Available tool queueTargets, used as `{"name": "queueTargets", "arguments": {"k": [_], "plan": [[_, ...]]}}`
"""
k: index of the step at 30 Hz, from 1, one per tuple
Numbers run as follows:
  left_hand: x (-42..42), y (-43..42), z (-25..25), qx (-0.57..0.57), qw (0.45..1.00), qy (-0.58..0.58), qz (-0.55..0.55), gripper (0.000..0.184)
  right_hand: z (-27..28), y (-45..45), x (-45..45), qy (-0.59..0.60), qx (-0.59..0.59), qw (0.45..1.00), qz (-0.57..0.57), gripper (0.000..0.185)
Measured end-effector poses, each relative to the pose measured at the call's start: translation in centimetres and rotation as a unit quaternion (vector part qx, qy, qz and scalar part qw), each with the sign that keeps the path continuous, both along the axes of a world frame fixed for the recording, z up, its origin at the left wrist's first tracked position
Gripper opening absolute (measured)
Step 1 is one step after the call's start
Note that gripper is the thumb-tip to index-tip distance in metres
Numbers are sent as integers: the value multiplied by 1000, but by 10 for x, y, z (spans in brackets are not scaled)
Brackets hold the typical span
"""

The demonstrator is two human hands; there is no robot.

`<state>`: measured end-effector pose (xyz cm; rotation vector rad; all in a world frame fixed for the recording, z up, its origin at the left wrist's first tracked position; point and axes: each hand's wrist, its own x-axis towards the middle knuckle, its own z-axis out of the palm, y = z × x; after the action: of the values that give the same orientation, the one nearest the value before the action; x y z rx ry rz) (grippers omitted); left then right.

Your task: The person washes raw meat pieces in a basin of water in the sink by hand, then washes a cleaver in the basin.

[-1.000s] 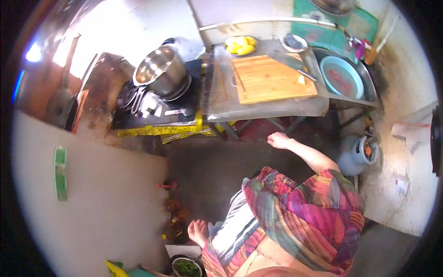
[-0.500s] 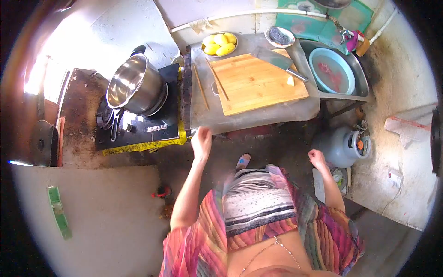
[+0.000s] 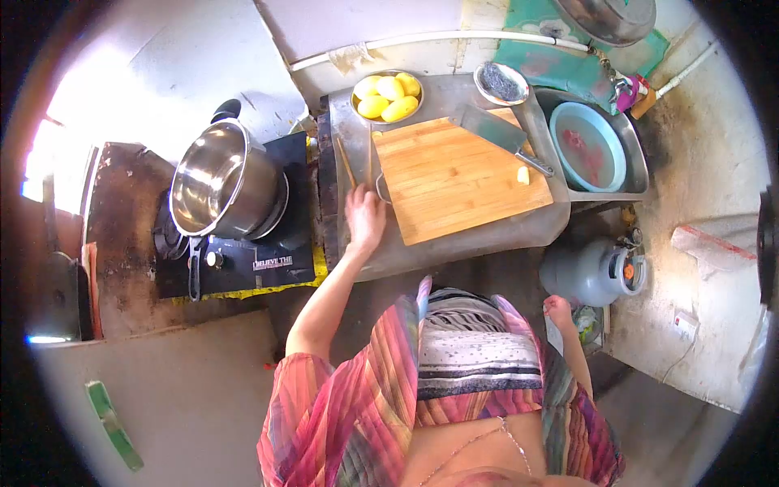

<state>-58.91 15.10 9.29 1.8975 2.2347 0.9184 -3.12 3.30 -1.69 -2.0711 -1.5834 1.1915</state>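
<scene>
My left hand (image 3: 367,217) is over the worktop, left of the wooden cutting board (image 3: 462,183). Its fingertips close around the near end of a wooden chopstick (image 3: 346,162). A second, blurred chopstick (image 3: 371,158) also runs down to these fingers, beside the board's edge. My right hand (image 3: 557,310) hangs low near the gas cylinder, fingers curled, with nothing visible in it. On the board lie a cleaver (image 3: 491,130) and a small pale yellow piece (image 3: 523,175). Peeled potatoes (image 3: 389,96) fill a metal bowl behind the board.
A steel pot (image 3: 219,183) sits on the black cooker (image 3: 284,243) at left. The sink (image 3: 637,130) at right holds a blue basin (image 3: 620,162) with water and reddish pieces. A small bowl (image 3: 501,84) stands behind the board. Below is a grey gas cylinder (image 3: 576,272).
My left hand has moved forward from the worktop's front edge to the chopsticks. One chopstick has shifted off the board's edge. My right hand stays low. The view has moved closer to the worktop.
</scene>
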Motion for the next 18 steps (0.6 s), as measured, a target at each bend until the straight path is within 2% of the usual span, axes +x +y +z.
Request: {"name": "queueTargets", "arguments": {"k": [3,6,7,8,10,12,13,14,15,17,18], "plan": [[-13,-9,-5,6,999,13,41,13,11,5,-1,-39,-13,999,27,10],[-7,-2,18,66,995,28,73,11,9,15,10,-26,-8,999,44,10],[-8,9,19,78,992,40,88,10,4,22,15,-25,-11,999,44,10],[-15,27,20,101,992,6,70,9,-2,28,19,-2,-18,1000,21,10],[-19,65,23,50,997,-7,59,15,-7,43,27,22,-29,999,1,11],[-17,106,19,53,997,14,63,19,-1,61,35,-74,-20,994,78,12],[-15,127,13,60,995,34,66,22,3,68,39,-74,-18,994,79,12],[-14,143,7,11,994,48,93,32,5,74,44,-52,-13,996,73,12],[-12,158,2,12,994,50,95,32,7,80,50,-30,-8,997,68,12],[-6,177,-4,-98,974,102,179,39,11,78,73,-18,-3,997,72,12],[-4,188,-1,-163,959,91,212,44,4,89,93,0,5,997,78,12]]}}
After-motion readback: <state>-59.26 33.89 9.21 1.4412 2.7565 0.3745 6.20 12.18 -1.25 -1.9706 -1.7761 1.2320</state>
